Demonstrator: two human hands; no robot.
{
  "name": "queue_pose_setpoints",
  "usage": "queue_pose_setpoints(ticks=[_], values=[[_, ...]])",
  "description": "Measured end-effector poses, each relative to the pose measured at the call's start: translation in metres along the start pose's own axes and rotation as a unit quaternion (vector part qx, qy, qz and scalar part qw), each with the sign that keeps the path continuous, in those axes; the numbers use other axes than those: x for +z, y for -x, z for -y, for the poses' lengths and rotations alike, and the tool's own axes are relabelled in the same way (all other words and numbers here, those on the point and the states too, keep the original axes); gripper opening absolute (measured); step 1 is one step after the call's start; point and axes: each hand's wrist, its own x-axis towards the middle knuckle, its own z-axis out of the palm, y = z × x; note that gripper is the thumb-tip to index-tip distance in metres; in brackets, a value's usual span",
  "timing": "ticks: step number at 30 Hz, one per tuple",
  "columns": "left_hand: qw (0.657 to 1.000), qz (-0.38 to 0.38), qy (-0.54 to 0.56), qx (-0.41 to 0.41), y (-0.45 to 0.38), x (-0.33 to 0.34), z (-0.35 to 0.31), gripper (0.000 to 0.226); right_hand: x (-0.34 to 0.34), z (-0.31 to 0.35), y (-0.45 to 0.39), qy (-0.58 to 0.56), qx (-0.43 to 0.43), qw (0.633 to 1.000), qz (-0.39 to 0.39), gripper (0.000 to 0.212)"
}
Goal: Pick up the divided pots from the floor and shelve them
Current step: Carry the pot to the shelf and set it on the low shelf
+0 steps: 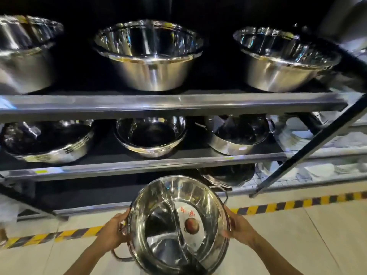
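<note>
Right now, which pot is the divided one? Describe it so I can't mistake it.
Start at the steel shelving rack loaded with plain round bowls. Below and in front of it, above the tiled floor, both hands hold the divided pot by its rim. Unlike the bowls, it has a curved partition and a red-printed label inside.

The single head camera is looking forward and down from above the grip, close over the left hand (112,231) and right hand (241,229) clasping the pot (178,225). Beyond the grip it is facing the shelves (158,105); below the grip, the floor (297,245) is showing.
</note>
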Motion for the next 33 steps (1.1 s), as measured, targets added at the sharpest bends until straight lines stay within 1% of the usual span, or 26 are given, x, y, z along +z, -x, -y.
queue_pose_setpoints(ticks=[2, 4, 6, 7, 9, 11, 13, 16, 20, 22, 24, 26, 28, 30, 33], values=[[1.0, -0.01, 0.017, 0.004, -0.03, 0.019, 0.029, 0.068, 0.012, -0.023, -0.035, 0.019, -0.01, 1.0, 0.001, 0.089], [0.999, -0.019, 0.029, 0.021, -0.065, 0.039, 0.062, 0.066, 0.025, -0.045, -0.076, 0.048, -0.021, 0.998, -0.016, 0.085], [0.999, -0.004, 0.009, 0.033, -0.097, 0.049, 0.084, 0.061, 0.029, -0.056, -0.108, 0.083, -0.025, 0.996, -0.035, 0.08], [0.999, -0.013, 0.001, 0.029, -0.114, 0.057, 0.1, 0.064, 0.036, -0.063, -0.126, 0.091, -0.034, 0.995, -0.034, 0.082], [0.998, -0.032, -0.031, 0.039, -0.146, 0.069, 0.126, 0.069, 0.049, -0.076, -0.161, 0.076, -0.067, 0.994, -0.028, 0.087], [0.995, -0.061, -0.066, 0.036, -0.177, 0.076, 0.145, 0.073, 0.059, -0.087, -0.195, 0.053, -0.082, 0.994, -0.057, 0.088], [0.993, -0.086, -0.06, 0.054, -0.202, 0.079, 0.161, 0.074, 0.065, -0.1, -0.226, 0.047, -0.088, 0.992, -0.082, 0.087], [0.988, -0.114, -0.057, 0.083, -0.231, 0.082, 0.18, 0.075, 0.07, -0.11, -0.264, 0.033, -0.12, 0.986, -0.107, 0.089], [0.991, -0.115, 0.002, 0.068, -0.24, 0.075, 0.183, 0.079, 0.07, -0.102, -0.275, -0.034, -0.129, 0.987, -0.084, 0.089], [0.995, -0.087, 0.01, 0.053, -0.243, 0.067, 0.18, 0.086, 0.067, -0.097, -0.279, -0.038, -0.129, 0.989, -0.065, 0.086], [0.997, -0.066, 0.014, 0.041, -0.254, 0.058, 0.178, 0.097, 0.062, -0.092, -0.29, -0.031, -0.132, 0.988, -0.068, 0.085], [0.997, -0.051, 0.02, 0.047, -0.27, 0.05, 0.18, 0.103, 0.059, -0.091, -0.305, -0.041, -0.135, 0.988, -0.069, 0.085], [0.997, -0.04, 0.024, 0.062, -0.289, 0.045, 0.182, 0.102, 0.055, -0.089, -0.32, -0.052, -0.143, 0.987, -0.054, 0.084], [0.997, -0.038, 0.035, 0.06, -0.309, 0.038, 0.185, 0.099, 0.051, -0.083, -0.336, -0.064, -0.148, 0.986, -0.03, 0.078], [0.998, -0.038, 0.022, 0.042, -0.335, 0.026, 0.186, 0.105, 0.049, -0.072, -0.36, -0.044, -0.132, 0.99, -0.019, 0.067]])
